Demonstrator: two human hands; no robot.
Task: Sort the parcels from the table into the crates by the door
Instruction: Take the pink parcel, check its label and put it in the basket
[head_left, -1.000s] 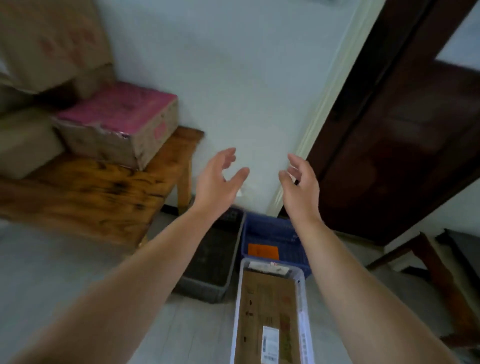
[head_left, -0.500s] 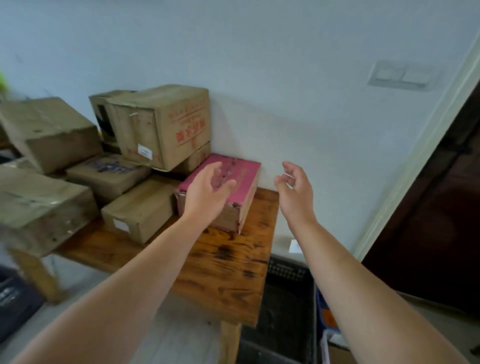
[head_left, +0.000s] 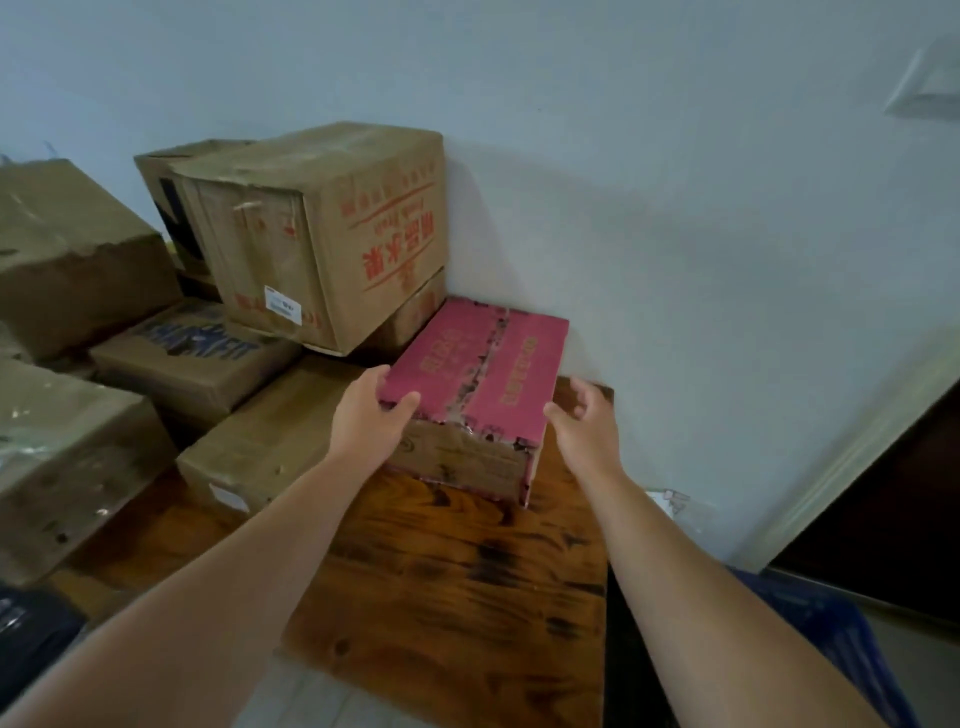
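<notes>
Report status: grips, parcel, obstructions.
Left grip holds pink-topped parcel by near-left corner. Right grip open at its right side, contact unclear. Parcel on table; brown cartons crowd its left.

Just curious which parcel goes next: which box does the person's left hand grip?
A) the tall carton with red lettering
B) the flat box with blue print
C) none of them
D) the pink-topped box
D: the left hand has its thumb hooked over the near left corner of the pink-topped box, while the right hand is open beside its right edge.
</notes>
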